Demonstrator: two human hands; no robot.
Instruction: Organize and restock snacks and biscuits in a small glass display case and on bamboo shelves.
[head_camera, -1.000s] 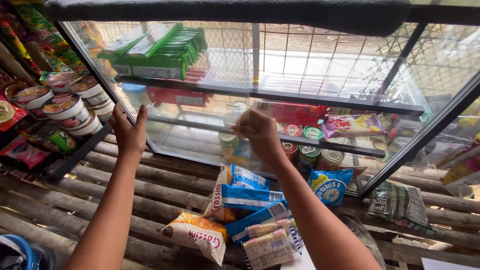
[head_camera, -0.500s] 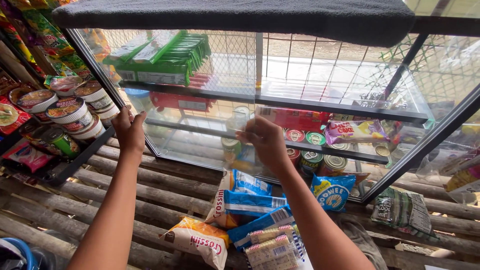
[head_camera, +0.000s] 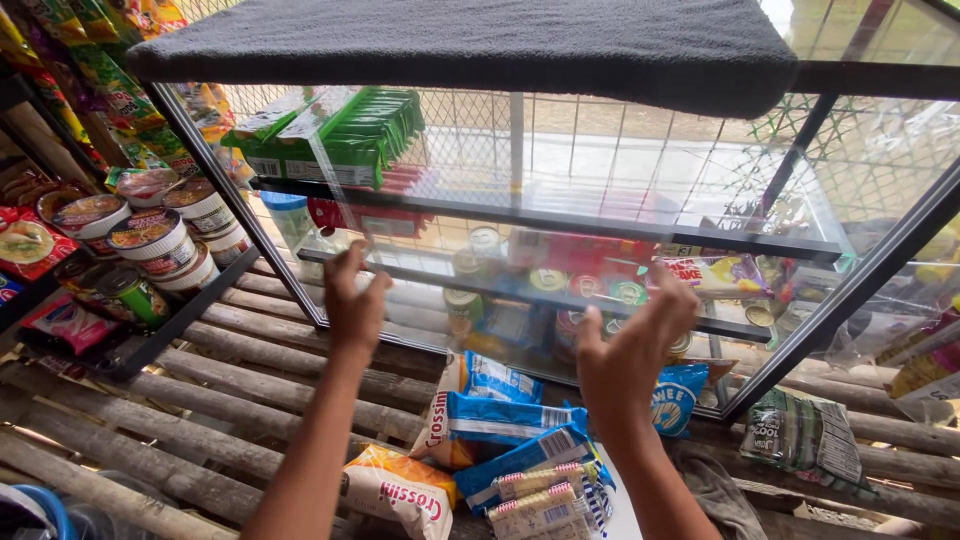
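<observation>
Both hands slid rightward along one glass panel; two hands flat.

it was a small shop: a glass display case held tinned goods, with cup noodles stacked left of it.
</observation>
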